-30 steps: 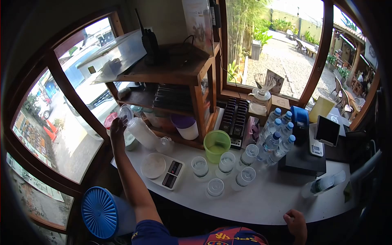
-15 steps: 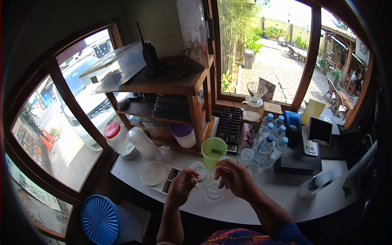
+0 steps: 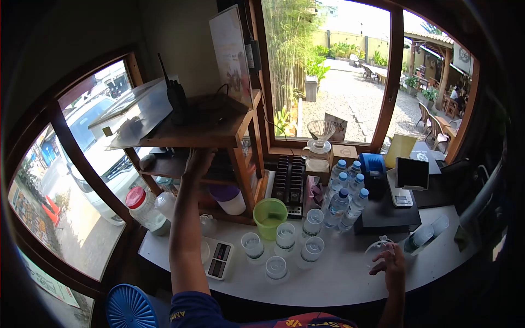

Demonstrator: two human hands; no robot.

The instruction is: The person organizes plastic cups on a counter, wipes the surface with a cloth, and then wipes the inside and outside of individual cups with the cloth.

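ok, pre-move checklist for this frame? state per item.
1. Left hand up at the shelf: ok.
2. Left grip holding anything: cannot tell, fingers lie against the shelf.
3. Right hand over the counter edge, fingers spread: ok.
4. Right grip on the clear lid: not ok, only near its fingertips.
5. Cups upright: ok.
6. Scale free of the left forearm: not ok, partly covered.
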